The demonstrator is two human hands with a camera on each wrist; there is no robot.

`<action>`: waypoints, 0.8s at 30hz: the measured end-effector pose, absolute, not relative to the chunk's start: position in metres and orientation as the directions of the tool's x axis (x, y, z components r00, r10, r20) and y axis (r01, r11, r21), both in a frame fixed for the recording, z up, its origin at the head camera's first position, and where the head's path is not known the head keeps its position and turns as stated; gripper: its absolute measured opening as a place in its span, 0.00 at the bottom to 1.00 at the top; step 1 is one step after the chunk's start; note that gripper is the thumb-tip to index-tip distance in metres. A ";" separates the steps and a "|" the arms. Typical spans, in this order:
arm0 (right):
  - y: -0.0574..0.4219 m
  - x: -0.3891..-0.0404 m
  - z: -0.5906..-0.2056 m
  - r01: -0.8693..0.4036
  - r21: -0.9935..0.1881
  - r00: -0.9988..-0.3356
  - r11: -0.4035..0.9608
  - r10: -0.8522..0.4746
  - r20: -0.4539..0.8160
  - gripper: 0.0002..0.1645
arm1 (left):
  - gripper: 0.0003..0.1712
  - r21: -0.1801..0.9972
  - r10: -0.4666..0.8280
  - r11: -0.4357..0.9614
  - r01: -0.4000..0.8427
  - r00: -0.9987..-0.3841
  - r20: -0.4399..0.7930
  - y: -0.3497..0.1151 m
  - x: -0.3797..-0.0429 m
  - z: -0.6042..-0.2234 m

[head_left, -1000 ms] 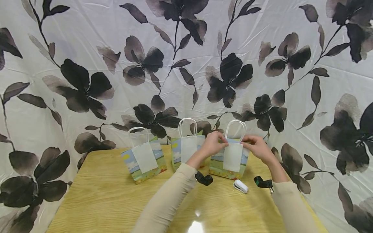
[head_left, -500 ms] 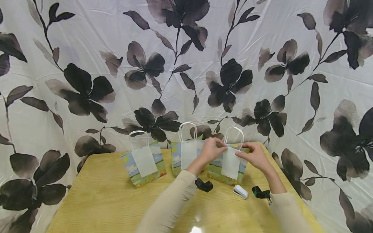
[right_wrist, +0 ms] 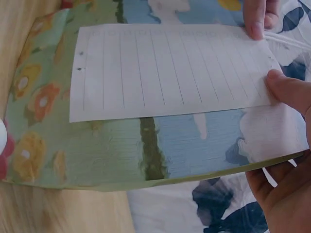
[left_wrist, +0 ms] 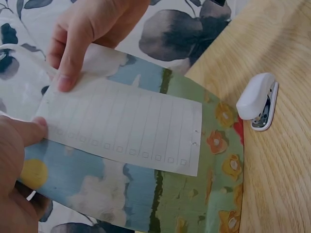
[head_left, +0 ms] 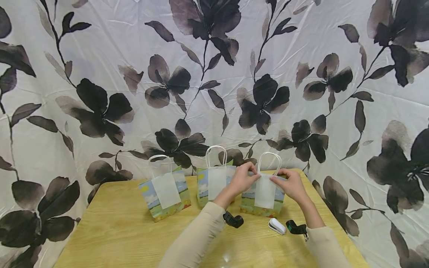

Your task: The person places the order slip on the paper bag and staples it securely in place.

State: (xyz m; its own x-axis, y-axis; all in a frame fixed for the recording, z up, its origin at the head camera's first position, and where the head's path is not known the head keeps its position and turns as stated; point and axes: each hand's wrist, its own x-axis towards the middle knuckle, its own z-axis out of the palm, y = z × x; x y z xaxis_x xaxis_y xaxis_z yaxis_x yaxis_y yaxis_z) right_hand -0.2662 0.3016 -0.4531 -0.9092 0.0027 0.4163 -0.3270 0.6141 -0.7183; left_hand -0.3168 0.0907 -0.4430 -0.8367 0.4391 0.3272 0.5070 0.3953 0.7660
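Observation:
A small paper gift bag (head_left: 248,204) printed with a meadow and sky stands at the table's right, its white handles upright. Against its front lies a white lined sheet (head_left: 264,193) with small checkboxes, its top edge near the bag's rim. My left hand (head_left: 242,180) pinches the sheet's top left corner and the bag rim. With its thumb on the sheet's top right, my right hand (head_left: 292,184) grips the same rim, its fingers behind the bag in the right wrist view. A white mini stapler (head_left: 276,226) rests on the table just in front of the bag.
Two similar bags stand to the left: a middle bag (head_left: 218,182), partly behind my left hand, and a far-left bag (head_left: 165,191). Each has a white sheet on its front. A floral cloth (head_left: 214,111) hangs behind the wooden table (head_left: 117,230).
The head view has tilted up, so the scene sits lower. My right hand has shifted left along the rim, its thumb now on the sheet. My left hand keeps its pinch.

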 end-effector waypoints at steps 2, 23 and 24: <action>0.300 -0.266 -0.454 -0.334 -0.714 -0.906 0.616 0.000 0.424 0.07 | 0.09 0.787 0.443 0.382 0.485 -0.843 0.305 0.090 -0.316 -0.445; 0.297 -0.271 -0.461 -0.320 -0.725 -0.909 0.610 0.019 0.417 0.09 | 0.08 0.764 0.484 0.366 0.532 -0.810 0.332 0.093 -0.320 -0.459; 0.297 -0.271 -0.461 -0.314 -0.728 -0.910 0.609 0.025 0.414 0.09 | 0.07 0.762 0.484 0.359 0.539 -0.806 0.342 0.093 -0.320 -0.459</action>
State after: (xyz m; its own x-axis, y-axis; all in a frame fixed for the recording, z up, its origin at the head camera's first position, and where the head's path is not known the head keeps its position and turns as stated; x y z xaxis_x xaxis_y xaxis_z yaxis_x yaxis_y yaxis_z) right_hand -0.2708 0.2974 -0.4607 -0.9101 0.0252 0.4136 -0.3141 0.6091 -0.7282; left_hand -0.3202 0.0930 -0.4589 -0.8055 0.4842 0.3415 0.5390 0.3594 0.7618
